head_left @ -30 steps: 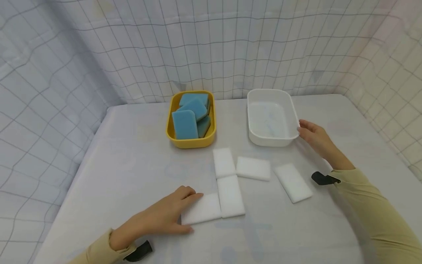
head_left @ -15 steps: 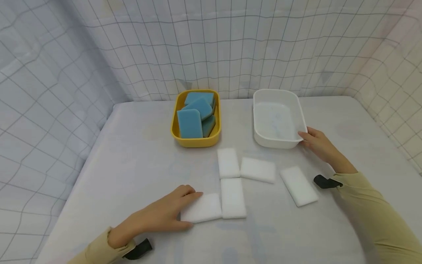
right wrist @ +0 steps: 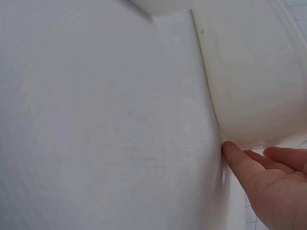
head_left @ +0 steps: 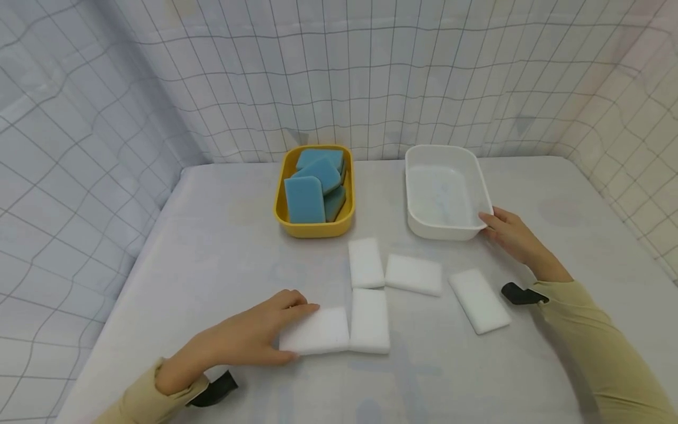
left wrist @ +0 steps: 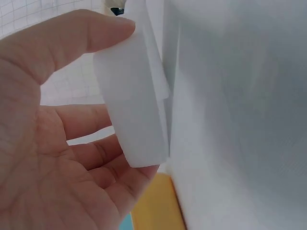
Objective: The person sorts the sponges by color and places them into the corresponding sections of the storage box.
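Observation:
My left hand [head_left: 246, 333] holds a white sponge block [head_left: 318, 331] by its long sides, thumb on the near edge and fingers on the far one. In the left wrist view the thumb lies over the block [left wrist: 129, 96] and the fingers curl behind it. Its right end meets another white block [head_left: 369, 321]. Over at the right, my right hand [head_left: 521, 241] grips the near right corner of an empty white plastic tub [head_left: 445, 232], a fingertip over the rim. The right wrist view shows the thumb low at the foot of the tub wall [right wrist: 254, 81].
More white blocks lie between the hands: one upright block [head_left: 365, 263], one crosswise block [head_left: 414, 274] and one slanted block [head_left: 479, 301]. A yellow tub [head_left: 314, 230] with several blue sponges [head_left: 304, 200] stands back left. Grid-patterned cloth [head_left: 371, 76] hangs behind the table.
My left hand has shifted slightly left with the white sponge block. The right hand has slid to the tub's near corner, a fingertip now over the rim. The head view has turned a little.

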Motion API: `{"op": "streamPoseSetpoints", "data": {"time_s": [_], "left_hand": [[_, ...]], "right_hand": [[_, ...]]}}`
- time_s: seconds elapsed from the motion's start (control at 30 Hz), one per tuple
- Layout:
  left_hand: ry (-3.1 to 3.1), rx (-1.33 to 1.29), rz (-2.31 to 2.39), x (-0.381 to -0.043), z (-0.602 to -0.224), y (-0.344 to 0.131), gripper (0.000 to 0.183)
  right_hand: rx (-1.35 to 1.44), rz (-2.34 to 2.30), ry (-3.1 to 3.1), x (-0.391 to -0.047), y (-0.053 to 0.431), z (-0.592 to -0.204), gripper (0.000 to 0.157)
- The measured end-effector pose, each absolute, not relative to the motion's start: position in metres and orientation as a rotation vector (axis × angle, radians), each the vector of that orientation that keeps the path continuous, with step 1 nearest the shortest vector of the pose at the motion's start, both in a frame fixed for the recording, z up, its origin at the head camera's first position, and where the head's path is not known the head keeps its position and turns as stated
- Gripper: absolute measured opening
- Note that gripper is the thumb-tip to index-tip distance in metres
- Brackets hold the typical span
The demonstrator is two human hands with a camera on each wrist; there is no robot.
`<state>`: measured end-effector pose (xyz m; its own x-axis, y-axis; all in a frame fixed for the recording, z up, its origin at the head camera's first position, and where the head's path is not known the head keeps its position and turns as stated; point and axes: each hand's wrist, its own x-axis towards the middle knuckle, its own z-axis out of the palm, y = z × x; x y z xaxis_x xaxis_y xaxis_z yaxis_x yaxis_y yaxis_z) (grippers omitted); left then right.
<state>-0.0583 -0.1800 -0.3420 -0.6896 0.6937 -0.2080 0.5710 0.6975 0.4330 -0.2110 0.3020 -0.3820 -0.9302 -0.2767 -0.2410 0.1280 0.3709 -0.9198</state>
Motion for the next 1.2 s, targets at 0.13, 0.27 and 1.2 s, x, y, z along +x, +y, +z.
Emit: {"op": "streamPoseSetpoints", "data": {"time_s": [0.13,0.27,1.2], "left_hand": [[2.550,0.994,0.466,-0.059,-0.334,-0.181,0.064],[2.598,1.002,0.463,-0.063,-0.324,-0.181,0.063],[2.706,1.208,0.605,-0.134,-0.315,-0.129,0.067]], "right_hand": [[-0.103,-1.585,2.270,-0.212,0.302,-0.383,0.073],[-0.094,-1.587,2.264,-0.213,0.302,-0.384,0.074],[-0.061,-1.597,2.270,-0.211,0.302,-0.387,0.073]]}}
